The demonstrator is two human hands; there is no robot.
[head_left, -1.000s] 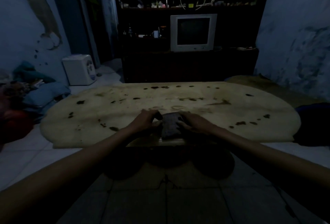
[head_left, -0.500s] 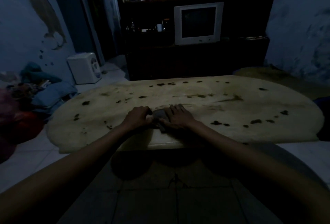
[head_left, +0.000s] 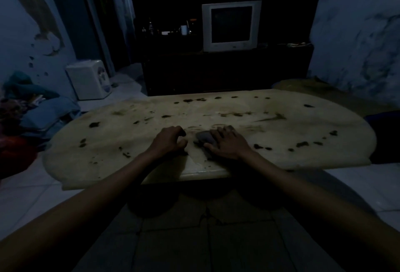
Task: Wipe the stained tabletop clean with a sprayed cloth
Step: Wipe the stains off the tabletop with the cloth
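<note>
matt stained tabletop (head_left: 281, 141), soft grey cloth (head_left: 204, 137)

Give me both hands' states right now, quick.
Left hand: fingers curled, holding nothing, resting on the tabletop.
Right hand: fingers straight, pressing flat on the cloth.
</note>
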